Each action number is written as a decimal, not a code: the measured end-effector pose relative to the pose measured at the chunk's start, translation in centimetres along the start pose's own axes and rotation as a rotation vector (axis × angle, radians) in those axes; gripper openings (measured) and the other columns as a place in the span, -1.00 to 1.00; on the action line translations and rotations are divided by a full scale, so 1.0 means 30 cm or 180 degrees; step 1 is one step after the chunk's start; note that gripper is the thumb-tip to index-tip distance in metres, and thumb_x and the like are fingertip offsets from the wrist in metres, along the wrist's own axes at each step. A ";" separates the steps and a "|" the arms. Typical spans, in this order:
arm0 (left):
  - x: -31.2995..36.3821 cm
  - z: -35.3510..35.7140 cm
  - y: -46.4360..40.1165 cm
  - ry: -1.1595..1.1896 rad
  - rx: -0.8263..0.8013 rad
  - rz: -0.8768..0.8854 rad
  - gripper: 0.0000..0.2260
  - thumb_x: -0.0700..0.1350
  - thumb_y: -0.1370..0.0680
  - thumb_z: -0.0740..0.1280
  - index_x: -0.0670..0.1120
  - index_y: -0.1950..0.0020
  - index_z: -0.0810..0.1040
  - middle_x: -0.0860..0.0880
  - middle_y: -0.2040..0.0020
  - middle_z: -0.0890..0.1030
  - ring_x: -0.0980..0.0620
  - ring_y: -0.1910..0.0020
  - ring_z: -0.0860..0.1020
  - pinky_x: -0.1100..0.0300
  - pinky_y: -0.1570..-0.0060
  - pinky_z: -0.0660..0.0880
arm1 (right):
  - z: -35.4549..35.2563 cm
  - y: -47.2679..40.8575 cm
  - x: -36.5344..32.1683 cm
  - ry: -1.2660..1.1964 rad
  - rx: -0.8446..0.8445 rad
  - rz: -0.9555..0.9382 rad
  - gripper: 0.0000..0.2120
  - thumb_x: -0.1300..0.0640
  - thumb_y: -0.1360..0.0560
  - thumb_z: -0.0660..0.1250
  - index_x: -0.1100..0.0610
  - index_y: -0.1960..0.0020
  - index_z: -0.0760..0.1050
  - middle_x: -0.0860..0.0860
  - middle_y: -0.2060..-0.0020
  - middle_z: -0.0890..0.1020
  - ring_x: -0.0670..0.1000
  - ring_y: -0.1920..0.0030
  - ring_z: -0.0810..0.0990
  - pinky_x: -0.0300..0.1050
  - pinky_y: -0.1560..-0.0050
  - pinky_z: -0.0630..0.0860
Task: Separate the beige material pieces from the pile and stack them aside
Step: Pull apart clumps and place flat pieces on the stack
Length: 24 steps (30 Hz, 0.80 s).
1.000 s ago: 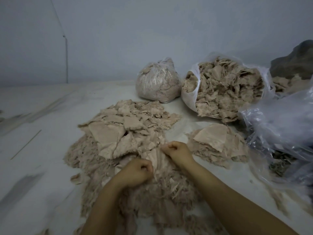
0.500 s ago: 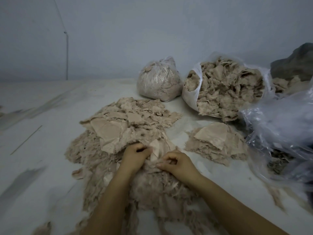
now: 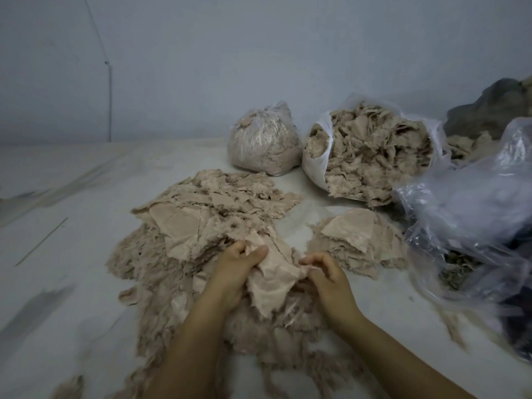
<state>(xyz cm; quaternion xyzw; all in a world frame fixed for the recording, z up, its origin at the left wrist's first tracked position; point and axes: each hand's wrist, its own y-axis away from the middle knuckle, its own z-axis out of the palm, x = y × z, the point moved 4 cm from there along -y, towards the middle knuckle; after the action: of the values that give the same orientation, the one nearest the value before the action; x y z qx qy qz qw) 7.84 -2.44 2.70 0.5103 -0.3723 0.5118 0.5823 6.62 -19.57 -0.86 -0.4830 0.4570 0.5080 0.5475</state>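
Beige piece (image 3: pixel 273 279) lies atop the pile (image 3: pixel 184 254), pinched at its left edge by the left hand (image 3: pixel 234 273) and at its right edge by the right hand (image 3: pixel 328 279). Sorted stack (image 3: pixel 357 243) sits just right of the pile.

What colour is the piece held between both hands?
Pale pinkish beige piece, plain; head view.

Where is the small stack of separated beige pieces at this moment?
In the head view, the small stack lies right of the big pile, beyond the right hand, in front of the open bag.
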 end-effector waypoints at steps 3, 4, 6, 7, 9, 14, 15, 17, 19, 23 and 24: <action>-0.006 0.030 0.012 0.0491 -0.0110 -0.0102 -0.88 -0.35 -0.49 0.35 -0.26 -0.02 0.55 -0.18 0.18 0.69 -0.07 0.26 0.67 0.14 0.33 0.60 | 0.050 0.016 0.024 -0.0929 -0.0438 0.1093 -0.69 -0.07 -0.54 0.28 0.14 -0.05 0.61 0.13 -0.01 0.69 0.10 0.04 0.69 -0.07 0.12 0.60; -0.009 0.036 0.013 0.0560 -0.0154 -0.0099 -0.88 -0.38 -0.48 0.34 -0.26 0.01 0.56 -0.19 0.19 0.69 -0.08 0.26 0.67 0.14 0.33 0.61 | 0.064 0.021 0.024 -0.0970 -0.0553 0.1239 -0.64 -0.12 -0.51 0.31 0.14 -0.07 0.64 0.13 0.00 0.70 0.09 0.03 0.69 -0.10 0.14 0.60; -0.017 0.046 0.021 0.0611 -0.0248 -0.0067 -0.87 -0.42 -0.47 0.32 -0.27 0.04 0.58 -0.20 0.19 0.69 -0.09 0.26 0.67 0.14 0.31 0.61 | 0.084 0.024 0.012 -0.1303 -0.0477 0.1311 -0.61 -0.02 -0.44 0.39 0.23 -0.14 0.60 0.16 0.00 0.69 0.11 0.02 0.69 -0.11 0.16 0.62; -0.024 0.049 0.025 0.0629 -0.0293 -0.0083 -0.86 -0.42 -0.46 0.32 -0.28 0.03 0.58 -0.21 0.18 0.68 -0.09 0.25 0.67 0.14 0.30 0.61 | 0.088 0.023 0.007 -0.1547 -0.0312 0.1247 -0.62 0.08 -0.45 0.39 0.29 -0.18 0.55 0.19 0.00 0.69 0.13 0.02 0.69 -0.10 0.16 0.63; -0.036 0.055 0.026 0.0756 -0.0352 -0.0208 -0.86 -0.36 -0.46 0.34 -0.30 -0.01 0.58 -0.23 0.13 0.68 -0.10 0.21 0.68 0.12 0.27 0.62 | 0.081 0.016 0.002 -0.1724 0.0030 0.0947 -0.71 0.23 -0.53 0.31 0.34 -0.21 0.48 0.22 0.02 0.69 0.16 0.03 0.69 -0.07 0.18 0.64; -0.063 0.067 0.010 0.1035 -0.0324 -0.0763 -0.72 -0.08 -0.43 0.41 -0.28 0.01 0.65 -0.26 0.01 0.66 -0.14 0.07 0.66 0.01 0.03 0.61 | 0.099 0.027 0.008 -0.1153 0.0071 0.0488 -0.83 0.23 -0.55 0.29 0.24 -0.11 0.53 0.22 0.01 0.68 0.21 -0.03 0.65 0.12 -0.09 0.58; -0.070 0.067 0.008 0.0939 -0.0231 -0.0748 -0.70 -0.10 -0.40 0.44 -0.29 -0.01 0.63 -0.27 0.02 0.66 -0.14 0.09 0.66 0.02 0.05 0.61 | 0.102 0.032 0.013 -0.1113 0.0013 0.0484 -0.82 0.19 -0.53 0.31 0.22 -0.10 0.56 0.20 0.02 0.69 0.19 -0.03 0.66 0.08 -0.09 0.58; -0.083 0.058 0.000 0.0659 0.0173 -0.0604 -0.74 -0.18 -0.38 0.47 -0.30 0.01 0.61 -0.27 0.09 0.67 -0.14 0.18 0.66 0.06 0.17 0.61 | 0.103 0.040 0.023 -0.1096 -0.0099 0.0514 -0.76 0.12 -0.47 0.37 0.22 -0.08 0.60 0.18 0.04 0.70 0.15 0.00 0.68 -0.04 0.02 0.61; -0.084 0.037 -0.005 0.0482 0.0684 -0.0342 -0.86 -0.22 -0.43 0.47 -0.28 0.12 0.59 -0.23 0.22 0.67 -0.11 0.31 0.65 0.11 0.30 0.59 | 0.092 0.044 0.035 -0.1053 -0.0081 0.0595 -0.77 0.13 -0.45 0.39 0.24 -0.04 0.62 0.19 0.09 0.71 0.16 0.07 0.70 -0.10 0.16 0.62; -0.056 -0.015 0.001 0.0498 0.1317 0.0122 -0.85 -0.14 -0.46 0.46 -0.19 0.13 0.56 -0.10 0.33 0.65 -0.03 0.40 0.60 0.13 0.31 0.57 | 0.036 0.028 0.056 -0.0557 0.0321 0.0574 -0.72 0.12 -0.50 0.40 0.35 -0.02 0.57 0.29 0.14 0.67 0.19 0.12 0.68 -0.01 0.10 0.59; -0.046 -0.020 0.009 0.0201 0.1417 0.0281 -0.79 -0.07 -0.45 0.47 -0.14 0.08 0.49 -0.06 0.29 0.62 0.00 0.36 0.58 0.12 0.27 0.55 | 0.021 0.020 0.057 -0.0428 0.0374 0.0525 -0.67 0.10 -0.50 0.40 0.39 -0.03 0.53 0.33 0.12 0.64 0.22 0.11 0.66 0.05 0.04 0.59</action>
<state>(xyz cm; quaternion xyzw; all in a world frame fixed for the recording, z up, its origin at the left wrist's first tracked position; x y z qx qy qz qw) 7.25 -2.17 1.31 0.5930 -0.2538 0.6220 0.4438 6.14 -18.73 -2.51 -0.3757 0.4865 0.5549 0.5605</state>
